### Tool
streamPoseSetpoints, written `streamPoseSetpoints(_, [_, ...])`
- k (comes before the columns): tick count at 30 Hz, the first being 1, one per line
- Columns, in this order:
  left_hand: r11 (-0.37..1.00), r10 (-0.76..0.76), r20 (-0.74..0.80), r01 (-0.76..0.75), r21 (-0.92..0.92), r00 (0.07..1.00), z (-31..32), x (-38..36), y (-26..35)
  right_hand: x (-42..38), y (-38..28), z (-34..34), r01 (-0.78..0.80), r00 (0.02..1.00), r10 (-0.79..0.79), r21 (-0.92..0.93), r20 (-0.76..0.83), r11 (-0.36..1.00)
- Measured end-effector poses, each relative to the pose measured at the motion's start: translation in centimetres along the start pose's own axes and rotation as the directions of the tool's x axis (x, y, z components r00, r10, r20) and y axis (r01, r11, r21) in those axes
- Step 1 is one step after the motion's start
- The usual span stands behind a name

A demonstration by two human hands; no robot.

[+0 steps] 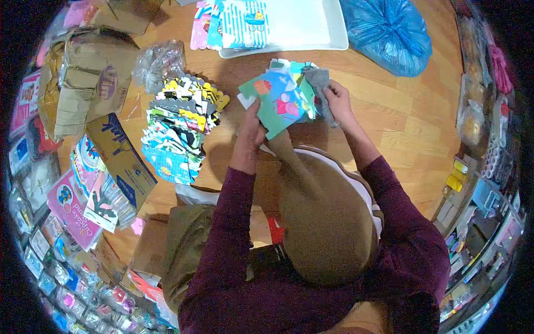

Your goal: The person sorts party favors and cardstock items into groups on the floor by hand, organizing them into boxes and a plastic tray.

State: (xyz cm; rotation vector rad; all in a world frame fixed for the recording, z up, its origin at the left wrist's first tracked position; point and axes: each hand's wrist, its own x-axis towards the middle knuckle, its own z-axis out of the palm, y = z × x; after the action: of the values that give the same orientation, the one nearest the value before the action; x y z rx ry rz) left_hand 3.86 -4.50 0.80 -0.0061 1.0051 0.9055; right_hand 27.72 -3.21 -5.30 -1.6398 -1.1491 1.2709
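My left hand is closed on the lower left edge of a green and blue printed card with a pink cartoon figure. More colourful card pieces show behind it, though how they are joined or stacked I cannot make out. In my right hand, a grey cloth is pinched at the right side of these cards. Left of my hands, a long row of overlapping cut cards lies on the floor, yellow and black at the far end, blue and green at the near end.
Striped card pieces lie at the edge of a white tray. A blue plastic bag sits at the far right. Clear plastic wrapping and cardboard boxes are on the left. Packed shelves line the right side.
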Motion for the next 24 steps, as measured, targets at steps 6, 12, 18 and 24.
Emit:
streamPoseSetpoints(6, [1.000, 0.018, -0.048, -0.018, 0.002, 0.999, -2.9, 0.0, 0.2, 0.0, -0.9, -2.7, -0.156, 0.969, 0.228, 0.472, -0.099, 0.868])
streamPoseSetpoints(12, [0.998, 0.065, 0.001, -0.065, -0.017, 0.998, -4.0, -0.7, 1.3, -0.4, -2.0, -8.4, -0.222, 0.930, 0.113, -0.292, -0.349, 0.930])
streamPoseSetpoints(18, [0.978, 0.063, -0.013, -0.059, 0.198, 0.998, -4.7, 0.4, 1.1, 1.5, 0.3, -7.0, -0.038, 0.985, -0.083, -0.667, -0.149, 0.745])
streamPoseSetpoints(24, [0.986, 0.061, -0.039, -0.054, 0.157, 0.997, -6.3, 1.7, 0.3, 3.7, -1.6, -2.1, -0.138, 0.989, 0.124, -0.831, -0.084, 0.539])
